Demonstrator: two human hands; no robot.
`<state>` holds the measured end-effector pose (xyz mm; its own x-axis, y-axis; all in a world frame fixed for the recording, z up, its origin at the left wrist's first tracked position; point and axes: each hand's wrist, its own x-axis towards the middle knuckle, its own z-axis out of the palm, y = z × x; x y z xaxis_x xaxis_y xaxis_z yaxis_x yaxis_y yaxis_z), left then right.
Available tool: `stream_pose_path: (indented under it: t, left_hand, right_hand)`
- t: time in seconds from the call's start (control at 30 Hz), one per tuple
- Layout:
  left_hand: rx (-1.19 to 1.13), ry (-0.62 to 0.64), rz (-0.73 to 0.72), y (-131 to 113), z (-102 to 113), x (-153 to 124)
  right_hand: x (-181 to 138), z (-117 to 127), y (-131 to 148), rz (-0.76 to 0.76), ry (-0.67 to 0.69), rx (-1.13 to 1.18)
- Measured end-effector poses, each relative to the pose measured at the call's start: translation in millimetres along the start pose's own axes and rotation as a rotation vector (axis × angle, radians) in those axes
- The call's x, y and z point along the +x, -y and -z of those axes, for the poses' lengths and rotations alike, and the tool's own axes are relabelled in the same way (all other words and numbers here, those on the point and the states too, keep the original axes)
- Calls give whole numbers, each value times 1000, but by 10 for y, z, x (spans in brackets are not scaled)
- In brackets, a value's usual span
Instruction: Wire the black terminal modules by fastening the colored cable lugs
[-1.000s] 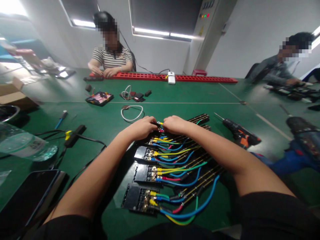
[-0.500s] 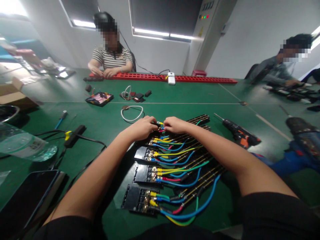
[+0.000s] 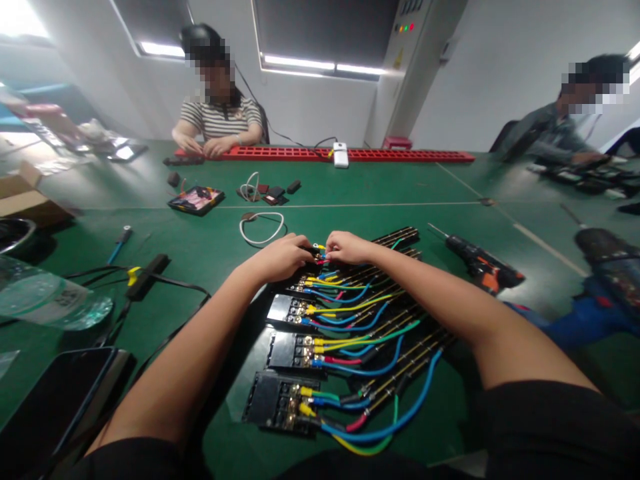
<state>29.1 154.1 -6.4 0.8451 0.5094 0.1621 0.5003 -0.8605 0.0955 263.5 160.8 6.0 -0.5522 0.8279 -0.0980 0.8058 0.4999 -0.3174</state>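
My left hand curls its fingers round the farthest terminal block, which they mostly cover. Opposite it, my right hand is closed in a pinch on a wire with a coloured crimp end at that block; the wire itself is mostly hidden. Toward me lie several more black terminal blocks in a row. Yellow, blue, red and green wires run from their screws to long black strips with brass-coloured rods, which slant away to the right under my right forearm.
On the right lie an orange-black electric screwdriver and a blue drill. To the left are a plastic bottle, a phone and a black cable. Two people sit across the table, one behind a long red strip.
The view has shifted slightly. Both hands stay at the farthest terminal block, with only a small movement of the fingers.
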Motion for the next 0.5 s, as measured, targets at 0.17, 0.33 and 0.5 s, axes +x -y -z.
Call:
stream_pose_path:
  t: [0.17, 0.33, 0.5]
  left_hand:
    - [-17, -6, 2, 11, -9, -1]
    - [-24, -20, 3, 16, -24, -8]
    - [-49, -18, 6, -6, 15, -2]
  right_hand:
    - [-5, 27, 41, -40, 31, 16]
    - [-8, 49, 30, -32, 59, 11]
    - [-15, 29, -29, 66, 8, -25]
